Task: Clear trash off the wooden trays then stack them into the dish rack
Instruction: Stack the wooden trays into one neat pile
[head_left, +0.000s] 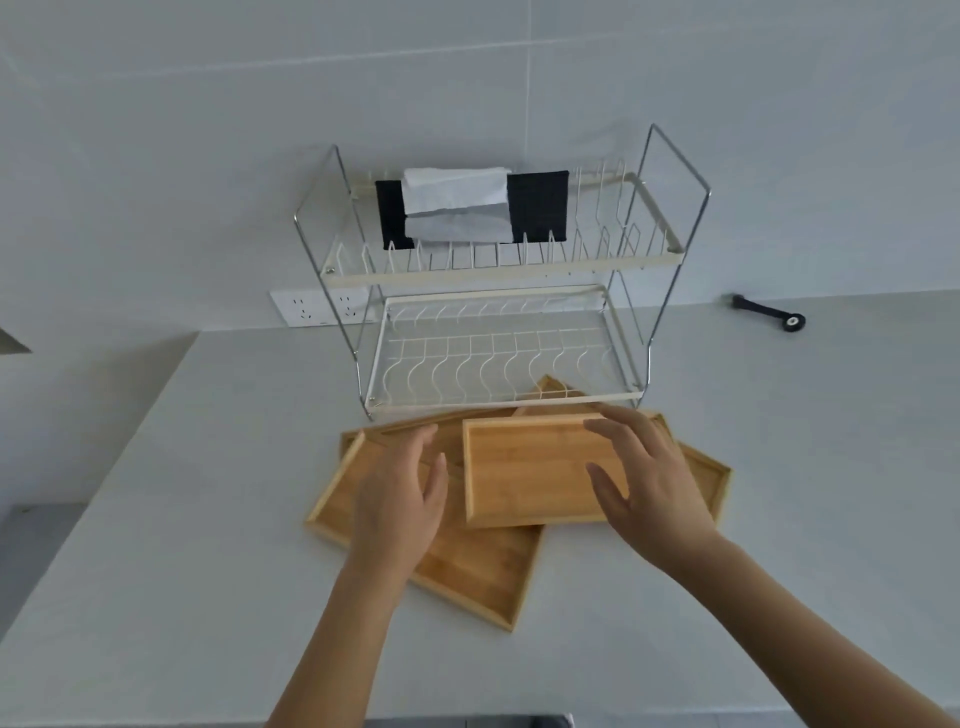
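item: small wooden tray (530, 470), topmost of a loose pile. lies flat and askew on two larger wooden trays: one (467, 566) angled toward the near left, another (701, 467) showing at the right and behind. no trash shows on any visible tray surface.

location: white counter (156, 597), pile just in front of the two-tier dish rack (498, 364); a far tray corner reaches under the lower shelf.

left hand (400, 499): fingers spread and relaxed, near the small tray's left edge, gripping nothing.

right hand (649, 483): fingers spread, palm down over the tray's right side; contact cannot be told.

rack contents: black and white cloth (467, 208) on the upper shelf; lower shelf bare wire.

handling note, as judgement: the step appears to be lifting the top tray. take both short edges, thumbs on the rim, raise it clear before tilting, then stand it upright between lower-shelf wires. likely fault: dragging it and shifting the trays beneath.
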